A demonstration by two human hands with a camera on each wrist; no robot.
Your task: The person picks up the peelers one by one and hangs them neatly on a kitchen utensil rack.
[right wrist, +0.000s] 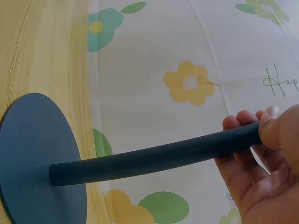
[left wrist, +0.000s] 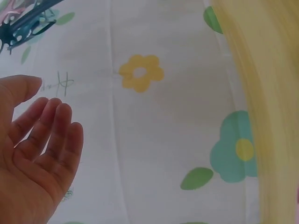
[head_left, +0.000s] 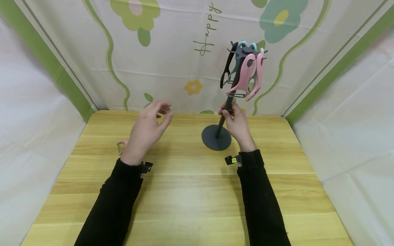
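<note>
My right hand point(head_left: 238, 124) grips the pole of a dark grey stand point(head_left: 216, 140) with a round base, thumb and fingers wrapped around it. The right wrist view shows the same hand point(right wrist: 261, 168) on the pole point(right wrist: 154, 161). From the hooks at the stand's top hang several peelers, among them a pink peeler point(head_left: 246, 75) and a black peeler point(head_left: 228, 66). My left hand point(head_left: 147, 128) hovers over the left part of the table, fingers loosely bent. In the left wrist view its palm point(left wrist: 42, 163) holds nothing. Near that wrist lies another pink peeler point(head_left: 121, 146), partly hidden by the hand.
A light wooden table point(head_left: 184, 205) spans the space beneath both arms. Behind it hangs a white cloth point(head_left: 172, 78) printed with flowers, leaves and the word Happy. White cloth sides point(head_left: 30, 112) with green borders rise at left and right.
</note>
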